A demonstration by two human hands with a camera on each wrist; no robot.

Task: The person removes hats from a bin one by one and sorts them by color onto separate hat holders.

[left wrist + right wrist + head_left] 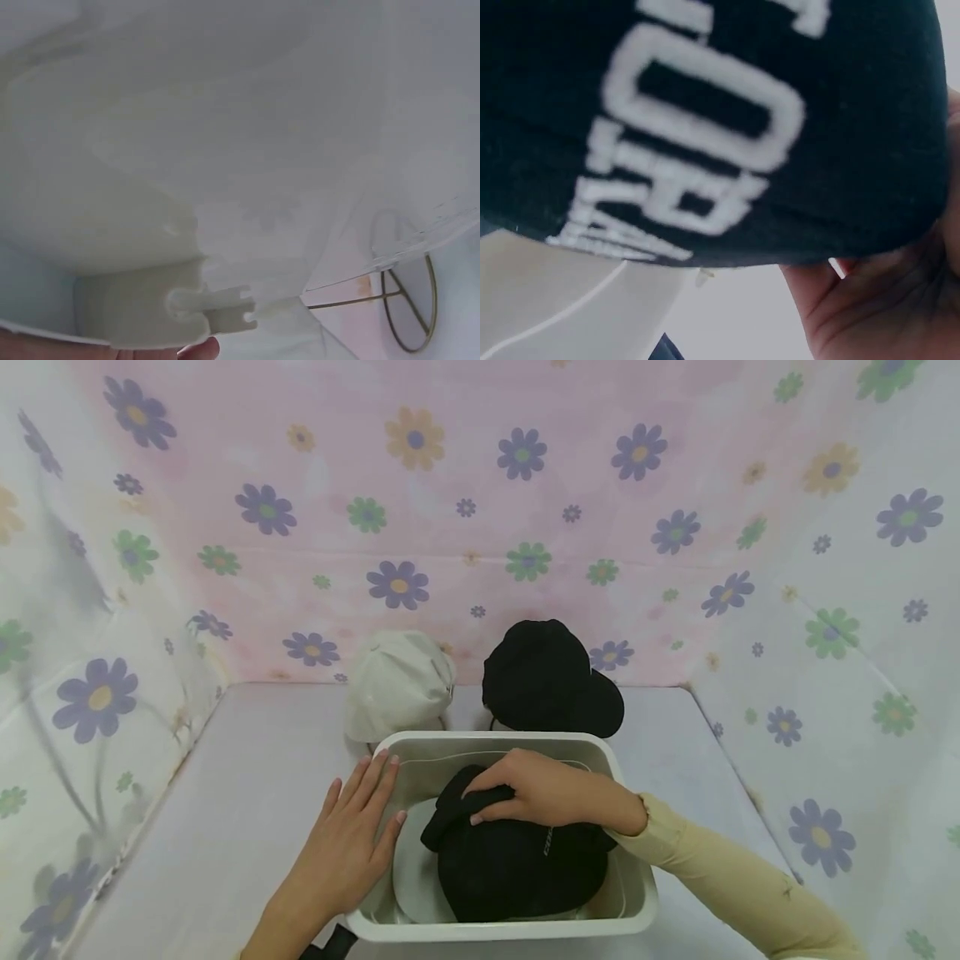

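Observation:
A black baseball cap (517,868) with small white lettering lies in a white plastic bin (495,932). My right hand (543,789) reaches over the bin's right side and grips the cap between thumb and fingers. In the right wrist view the cap (855,165) fills the top, its raised white letters close up, and my right hand (892,307) shows at its edge. My left hand (348,839) lies on the bin's left rim with fingers extended. A pale, rounded piece (416,868) shows under the cap's left side, mostly hidden.
Behind the bin stand a white cap (397,685) and another black cap (540,677), its brim to the right. A gold wire stand (409,307) appears in the left wrist view. Flower-printed cloth walls (450,527) enclose the white table (247,760) at the back and sides.

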